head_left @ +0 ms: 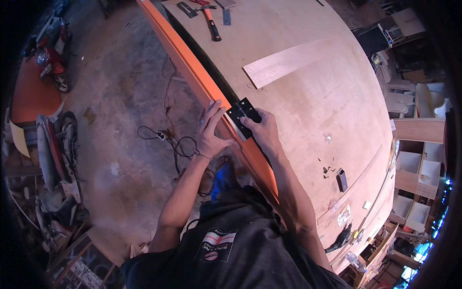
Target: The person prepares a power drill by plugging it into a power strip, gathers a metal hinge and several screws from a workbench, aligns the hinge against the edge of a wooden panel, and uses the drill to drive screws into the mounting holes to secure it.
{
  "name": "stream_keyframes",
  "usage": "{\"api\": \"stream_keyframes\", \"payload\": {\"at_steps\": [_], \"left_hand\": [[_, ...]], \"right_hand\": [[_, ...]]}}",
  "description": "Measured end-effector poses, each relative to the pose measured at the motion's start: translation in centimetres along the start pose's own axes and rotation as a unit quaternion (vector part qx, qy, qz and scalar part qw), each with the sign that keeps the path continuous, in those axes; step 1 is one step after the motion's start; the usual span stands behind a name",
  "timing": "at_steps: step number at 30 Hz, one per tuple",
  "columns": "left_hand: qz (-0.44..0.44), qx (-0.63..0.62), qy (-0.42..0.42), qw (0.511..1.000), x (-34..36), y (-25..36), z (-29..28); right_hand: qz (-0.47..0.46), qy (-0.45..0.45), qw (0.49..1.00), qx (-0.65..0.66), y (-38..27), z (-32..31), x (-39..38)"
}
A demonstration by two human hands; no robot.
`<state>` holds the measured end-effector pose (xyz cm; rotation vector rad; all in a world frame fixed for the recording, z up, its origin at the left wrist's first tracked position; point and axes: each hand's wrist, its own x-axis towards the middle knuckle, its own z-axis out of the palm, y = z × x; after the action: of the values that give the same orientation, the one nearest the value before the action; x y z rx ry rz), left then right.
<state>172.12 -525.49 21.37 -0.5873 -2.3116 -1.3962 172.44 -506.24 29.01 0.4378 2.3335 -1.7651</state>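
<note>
A long orange panel stands on edge along the left side of a pale wooden worktop. My left hand rests against the panel's edge with its fingers stretched out. My right hand presses a black hinge onto that edge, thumb on top of the plate. The hinge lies spread flat and shows several screw holes. Part of it is hidden under my right thumb and fingers.
On the worktop lie a hammer, a thin wood strip, loose screws and a small dark block. Black cable coils on the floor near my foot. Motorbikes stand left; wooden drawers are at right.
</note>
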Motion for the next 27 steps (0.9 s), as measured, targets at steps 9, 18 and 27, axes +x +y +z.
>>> {"api": "stream_keyframes", "payload": {"at_steps": [9, 18, 27], "left_hand": [[0.019, -0.013, 0.017, 1.000, -0.2, -0.5, 0.6], [0.027, -0.045, 0.020, 0.998, -0.1, -0.5, 0.4], [0.019, -0.045, 0.016, 0.999, 0.5, -0.3, 1.0]], "right_hand": [[-0.004, 0.033, 0.999, 0.002, 0.0, 0.5, -0.2], [0.010, 0.040, 0.999, 0.015, 0.1, 0.9, -0.3], [0.036, 0.026, 0.997, 0.065, -0.5, -0.1, -0.1]]}}
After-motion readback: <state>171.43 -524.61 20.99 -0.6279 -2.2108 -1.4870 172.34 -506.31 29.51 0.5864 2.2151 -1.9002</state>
